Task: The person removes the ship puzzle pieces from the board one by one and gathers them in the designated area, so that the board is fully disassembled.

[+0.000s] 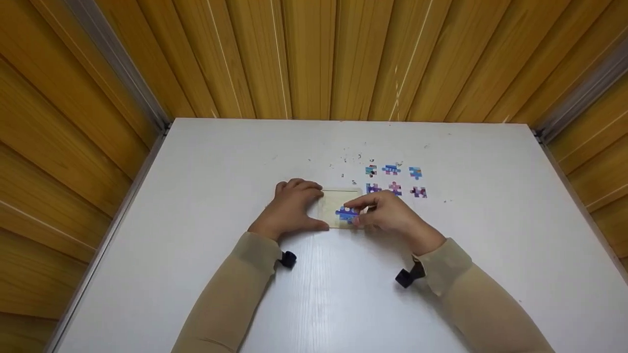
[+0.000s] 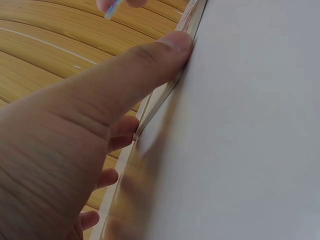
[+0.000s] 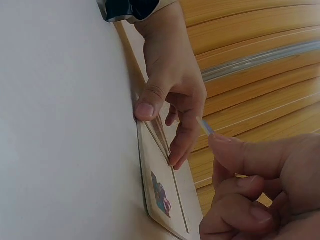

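Observation:
A shallow pale wooden puzzle tray point(image 1: 329, 201) lies on the white table. My left hand point(image 1: 296, 208) holds its left side, thumb at the near edge and index finger at the far edge; the thumb point(image 2: 165, 52) touches the rim in the left wrist view. Above the tray, my right hand point(image 1: 390, 215) pinches a blue and purple puzzle piece point(image 1: 346, 214) between thumb and fingertips. That piece shows edge-on in the right wrist view. A colourful puzzle piece point(image 3: 161, 195) lies inside the tray near its right end, mostly hidden by the right hand in the head view.
Several loose puzzle pieces point(image 1: 415, 172) lie in two rows beyond the tray's right corner. Small dark specks point(image 1: 359, 156) are scattered on the white table point(image 1: 235, 162) behind it. Yellow wooden panels point(image 1: 309, 59) rise along the table's back and sides.

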